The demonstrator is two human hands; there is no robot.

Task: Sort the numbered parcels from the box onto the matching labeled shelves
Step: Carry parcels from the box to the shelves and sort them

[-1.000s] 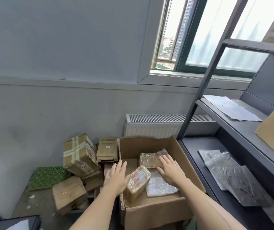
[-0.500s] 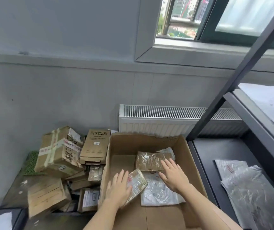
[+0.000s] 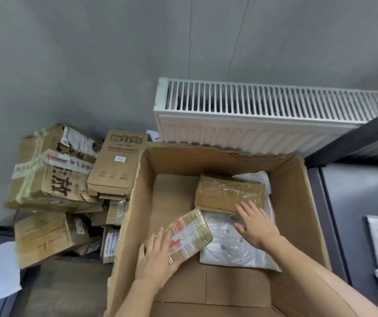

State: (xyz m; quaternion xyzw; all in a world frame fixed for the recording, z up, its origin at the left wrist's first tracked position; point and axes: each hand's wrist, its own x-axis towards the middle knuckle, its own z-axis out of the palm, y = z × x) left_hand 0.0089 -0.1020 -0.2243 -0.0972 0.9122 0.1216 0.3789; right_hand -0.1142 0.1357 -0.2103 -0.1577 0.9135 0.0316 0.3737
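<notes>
Grey wall and white radiator [image 3: 275, 115] sat behind the open cardboard box [image 3: 307, 202] on the floor, loose cartons [image 3: 51, 170] piled to its left and the dark shelf unit [image 3: 355, 191] to its right. My left hand [image 3: 153, 259] was curled round the near end of the taped parcel with red print [image 3: 190, 234], tilting it up inside the box, probably so I could read its number. My right hand [image 3: 256, 227] lay flat, fingers spread, on the white poly mailer [image 3: 229, 248] beside the brown taped parcel [image 3: 229, 193], likely to hold the pile down; no number was legible.
</notes>
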